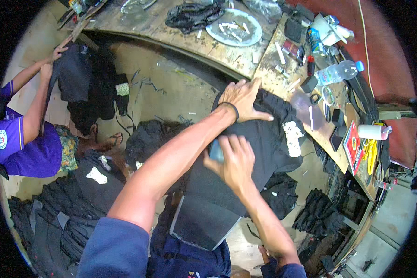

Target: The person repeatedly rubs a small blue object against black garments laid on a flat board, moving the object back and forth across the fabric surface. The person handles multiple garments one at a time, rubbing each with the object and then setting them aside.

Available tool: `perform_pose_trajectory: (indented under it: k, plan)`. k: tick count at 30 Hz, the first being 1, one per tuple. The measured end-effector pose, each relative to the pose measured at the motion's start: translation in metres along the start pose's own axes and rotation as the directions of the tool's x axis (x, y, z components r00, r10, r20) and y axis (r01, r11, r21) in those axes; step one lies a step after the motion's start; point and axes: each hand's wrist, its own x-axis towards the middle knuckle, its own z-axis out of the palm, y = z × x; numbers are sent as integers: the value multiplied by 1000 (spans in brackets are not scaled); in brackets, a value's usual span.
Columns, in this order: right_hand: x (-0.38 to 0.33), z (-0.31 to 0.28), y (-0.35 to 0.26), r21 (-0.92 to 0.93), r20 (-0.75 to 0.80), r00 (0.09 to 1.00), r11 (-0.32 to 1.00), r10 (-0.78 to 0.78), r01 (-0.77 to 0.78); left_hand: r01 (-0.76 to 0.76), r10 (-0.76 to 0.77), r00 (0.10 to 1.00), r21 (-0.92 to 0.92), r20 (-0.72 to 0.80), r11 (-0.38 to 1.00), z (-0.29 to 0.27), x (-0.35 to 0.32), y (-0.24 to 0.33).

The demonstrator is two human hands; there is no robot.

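A black garment with a white printed patch lies stretched over a dark flat board that rests on my lap. My left hand, with a black band on its wrist, lies flat with spread fingers on the garment's far edge. My right hand is closed on a small grey-blue block pressed against the cloth near the middle.
A wooden workbench curves around the back and right, holding a round plate, a water bottle, a spray can, scissors and small items. Another person in a purple shirt at left holds up a dark garment. Piles of black clothes cover the floor.
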Motion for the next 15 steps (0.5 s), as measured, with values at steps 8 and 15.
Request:
perform_pose_trajectory:
  k: [8, 15]
  plan:
    - [-26, -41, -35, 294, 236, 965, 955, -117, 43, 94, -50, 980, 224, -194, 970, 9, 1, 5]
    - [-27, -44, -19, 124, 125, 990, 991, -70, 55, 263, -248, 964, 206, -98, 943, 15, 24, 6]
